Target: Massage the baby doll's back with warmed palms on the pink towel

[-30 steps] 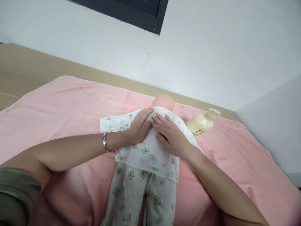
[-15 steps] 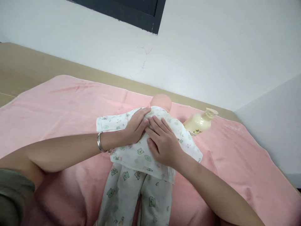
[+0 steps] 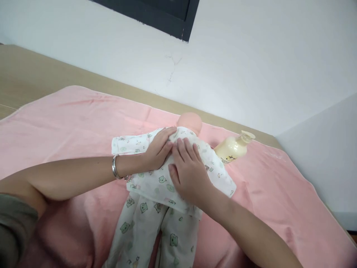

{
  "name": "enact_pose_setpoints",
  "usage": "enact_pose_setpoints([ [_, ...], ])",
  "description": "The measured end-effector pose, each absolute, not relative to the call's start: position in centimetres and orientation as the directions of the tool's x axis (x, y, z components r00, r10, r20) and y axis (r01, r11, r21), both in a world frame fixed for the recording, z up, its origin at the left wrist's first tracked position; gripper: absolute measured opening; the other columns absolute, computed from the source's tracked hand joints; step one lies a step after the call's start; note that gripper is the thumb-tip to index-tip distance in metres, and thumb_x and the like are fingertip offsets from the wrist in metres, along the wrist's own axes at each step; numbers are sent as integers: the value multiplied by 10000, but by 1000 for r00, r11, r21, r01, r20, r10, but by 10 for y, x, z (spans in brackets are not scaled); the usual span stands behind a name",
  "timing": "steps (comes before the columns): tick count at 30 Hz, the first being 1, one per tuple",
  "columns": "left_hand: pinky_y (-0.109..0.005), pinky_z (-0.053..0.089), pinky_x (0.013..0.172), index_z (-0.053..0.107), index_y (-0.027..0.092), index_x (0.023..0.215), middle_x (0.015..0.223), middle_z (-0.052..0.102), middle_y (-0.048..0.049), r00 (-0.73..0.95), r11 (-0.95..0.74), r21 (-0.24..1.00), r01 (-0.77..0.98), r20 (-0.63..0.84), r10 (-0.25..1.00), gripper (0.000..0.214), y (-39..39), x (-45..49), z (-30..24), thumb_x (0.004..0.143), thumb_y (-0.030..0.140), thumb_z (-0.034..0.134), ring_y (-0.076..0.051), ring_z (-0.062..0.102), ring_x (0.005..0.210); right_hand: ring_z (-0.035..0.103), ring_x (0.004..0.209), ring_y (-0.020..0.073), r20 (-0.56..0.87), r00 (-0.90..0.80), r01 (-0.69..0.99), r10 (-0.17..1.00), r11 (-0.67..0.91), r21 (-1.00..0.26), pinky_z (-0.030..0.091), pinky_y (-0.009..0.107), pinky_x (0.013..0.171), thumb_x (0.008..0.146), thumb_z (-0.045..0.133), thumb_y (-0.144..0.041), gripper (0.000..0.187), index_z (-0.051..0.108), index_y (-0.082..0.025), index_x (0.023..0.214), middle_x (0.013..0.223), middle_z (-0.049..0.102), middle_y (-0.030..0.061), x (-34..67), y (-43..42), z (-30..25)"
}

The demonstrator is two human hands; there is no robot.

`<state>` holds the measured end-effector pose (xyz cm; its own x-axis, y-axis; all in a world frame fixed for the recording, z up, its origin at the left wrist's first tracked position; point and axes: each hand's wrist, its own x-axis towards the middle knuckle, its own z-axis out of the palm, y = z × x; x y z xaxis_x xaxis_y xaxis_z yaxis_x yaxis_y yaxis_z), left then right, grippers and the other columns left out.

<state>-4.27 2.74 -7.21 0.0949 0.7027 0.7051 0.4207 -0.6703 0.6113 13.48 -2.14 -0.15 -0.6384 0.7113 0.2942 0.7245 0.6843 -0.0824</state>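
A baby doll [image 3: 189, 122] lies stretched out on a pink blanket [image 3: 92, 115], its bald head at the far end. It wears a white printed top [image 3: 158, 182] and matching trousers [image 3: 174, 230]. Flat on the upper left of the top rests my left hand [image 3: 158, 149], fingers extended; a silver bangle [image 3: 114, 166] circles that wrist. My right hand [image 3: 189, 167] lies open on the middle of the top, fingers spread, its fingertips close beside the left hand. Much of the doll's chest area is hidden under both hands.
A cream-coloured pump bottle [image 3: 232, 148] lies tilted on the blanket, right of the doll. Behind the blanket runs a wooden surface edge [image 3: 111, 82], meeting a white wall [image 3: 251, 67]. A dark frame [image 3: 167, 22] is on the wall above.
The view has shifted slightly, so doll and bottle sit a little further left. My right hand's fingers have moved slightly over the top; both hands remain on it.
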Motion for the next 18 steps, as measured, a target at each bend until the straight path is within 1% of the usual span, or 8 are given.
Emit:
enact_pose_setpoints([
  [2, -487, 408, 1233, 490, 187, 1444, 1467, 581, -155, 99, -668, 608, 430, 703, 704, 511, 27, -43, -72, 1059, 467, 306, -244, 543, 1386, 306, 1567, 340, 280, -725, 632, 629, 770, -92, 245, 651, 1287, 1020, 393, -311, 537, 497, -122, 1512, 1608, 453, 146, 140, -8, -1],
  [4, -484, 420, 1225, 487, 184, 1443, 1465, 583, -159, 110, -663, 603, 444, 697, 708, 527, 27, -43, -70, 1057, 488, 294, -242, 551, 1377, 325, 1564, 300, 257, -791, 543, 556, 830, -126, 253, 644, 1284, 1016, 417, -327, 491, 553, -205, 1472, 1596, 482, 94, 152, 20, -1],
  [5, -485, 418, 1226, 484, 183, 1445, 1468, 581, -160, 111, -659, 602, 452, 695, 711, 537, 27, -43, -70, 1056, 498, 290, -242, 549, 1378, 284, 1581, 301, 272, -782, 544, 561, 827, -142, 264, 650, 1273, 1016, 426, -339, 478, 565, -231, 1461, 1610, 464, 82, 158, 35, -1],
  [8, -485, 396, 1244, 484, 174, 1444, 1481, 572, -159, 108, -643, 598, 478, 686, 719, 546, 27, -44, -68, 1052, 505, 295, -243, 535, 1393, 266, 1581, 349, 283, -665, 670, 691, 719, -185, 312, 651, 1241, 1024, 424, -428, 573, 475, -156, 1525, 1650, 380, 163, 167, 54, -2],
  [11, -470, 403, 1241, 490, 164, 1438, 1490, 565, -160, 130, -639, 592, 492, 676, 726, 541, 27, -45, -68, 1050, 498, 313, -241, 531, 1398, 338, 1540, 398, 289, -467, 827, 836, 528, -192, 336, 658, 1222, 1051, 314, -365, 619, 375, -14, 1556, 1618, 383, 269, 156, 25, -5],
  [13, -479, 405, 1241, 489, 171, 1441, 1489, 568, -154, 136, -635, 589, 499, 671, 729, 542, 27, -45, -68, 1048, 502, 317, -246, 533, 1397, 308, 1546, 429, 318, -475, 829, 821, 539, -152, 335, 667, 1220, 1048, 331, -357, 609, 399, -12, 1545, 1623, 362, 282, 144, -7, -5],
  [16, -495, 401, 1244, 488, 194, 1448, 1488, 573, -137, 130, -629, 597, 498, 666, 735, 531, 26, -46, -68, 1048, 496, 314, -253, 531, 1401, 279, 1566, 392, 331, -624, 726, 708, 682, -91, 260, 690, 1254, 1032, 382, -308, 528, 480, -139, 1523, 1638, 402, 165, 134, -35, -4],
  [18, -496, 404, 1241, 488, 205, 1450, 1483, 581, -127, 130, -627, 607, 489, 660, 740, 522, 26, -46, -67, 1048, 488, 314, -250, 539, 1394, 314, 1559, 347, 345, -676, 662, 651, 743, -103, 199, 694, 1277, 1020, 409, -300, 483, 551, -207, 1472, 1600, 480, 88, 138, -30, -3],
])
